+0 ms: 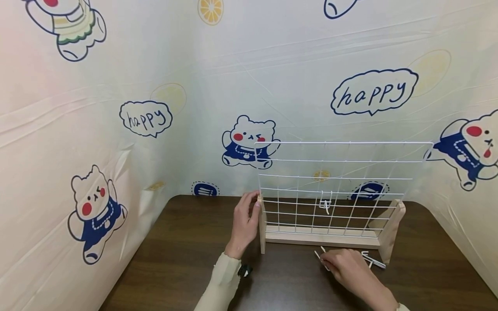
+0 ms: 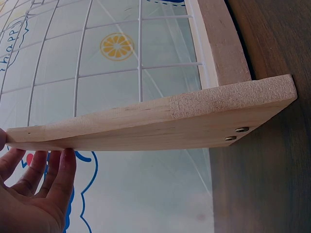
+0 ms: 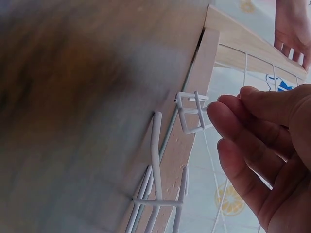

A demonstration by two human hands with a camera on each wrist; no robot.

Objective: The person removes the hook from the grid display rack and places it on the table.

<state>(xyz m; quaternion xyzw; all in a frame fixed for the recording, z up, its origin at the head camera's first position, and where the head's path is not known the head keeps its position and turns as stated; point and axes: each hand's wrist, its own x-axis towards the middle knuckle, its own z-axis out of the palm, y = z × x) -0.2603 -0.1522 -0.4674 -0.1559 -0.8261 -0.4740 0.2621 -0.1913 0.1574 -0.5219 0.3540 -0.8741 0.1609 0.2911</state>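
A white wire grid rack [image 1: 334, 178] stands in a wooden base with an upright at each end. My left hand [image 1: 246, 220] holds the top of the left wooden upright [image 2: 146, 124], the fingers along one edge and the thumb mostly out of frame. In front of the base, my right hand [image 1: 348, 268] pinches a small white wire hook [image 3: 191, 114] between thumb and fingertips. Other white hooks [image 1: 373, 260] lie on the table beside the right hand, partly hidden by it. Another white hook [image 1: 325, 204] hangs on the grid near its middle.
The dark wood-grain table [image 1: 190, 242] carries the rack. Printed cloth walls [image 1: 194, 65] with bears and lettering surround its left, back and right sides. A small black object [image 1: 245, 271] shows at the left wrist.
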